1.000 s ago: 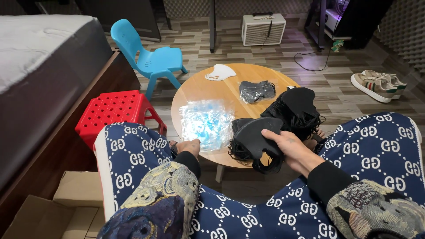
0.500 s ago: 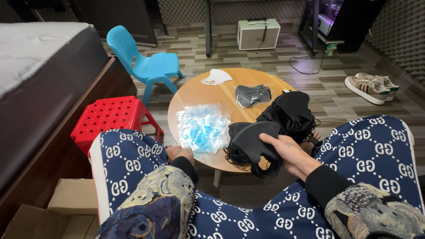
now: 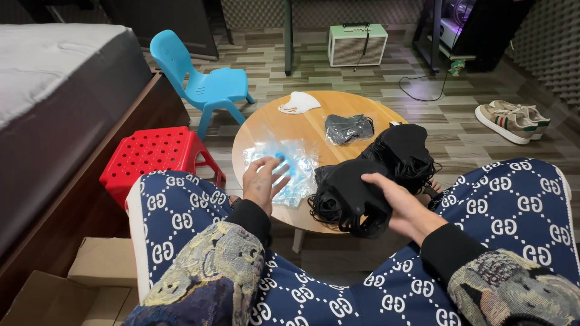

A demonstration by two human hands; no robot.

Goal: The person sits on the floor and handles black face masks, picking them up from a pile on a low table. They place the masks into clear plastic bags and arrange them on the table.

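I sit with my knees at a small round wooden table point(image 3: 302, 124). My right hand point(image 3: 400, 203) grips a stack of black face masks point(image 3: 349, 194) at the table's near edge. Behind it lies a larger heap of black masks point(image 3: 402, 151). My left hand point(image 3: 261, 180) is raised with its fingers spread, empty, just over a clear plastic bag of blue masks point(image 3: 289, 162). Farther back on the table lie a dark mask in a clear sleeve point(image 3: 348, 128) and a white mask point(image 3: 298, 102).
A red plastic stool point(image 3: 157, 154) and a blue child's chair point(image 3: 202, 84) stand left of the table. A bed point(image 3: 54, 90) runs along the left, with an open cardboard box point(image 3: 78, 290) at its foot. A small amplifier point(image 3: 357, 43) and sneakers point(image 3: 510, 119) are on the floor.
My left hand has lifted off my knee and reached forward to the bag of blue masks, fingers spreading. My right hand keeps its hold on the black masks.
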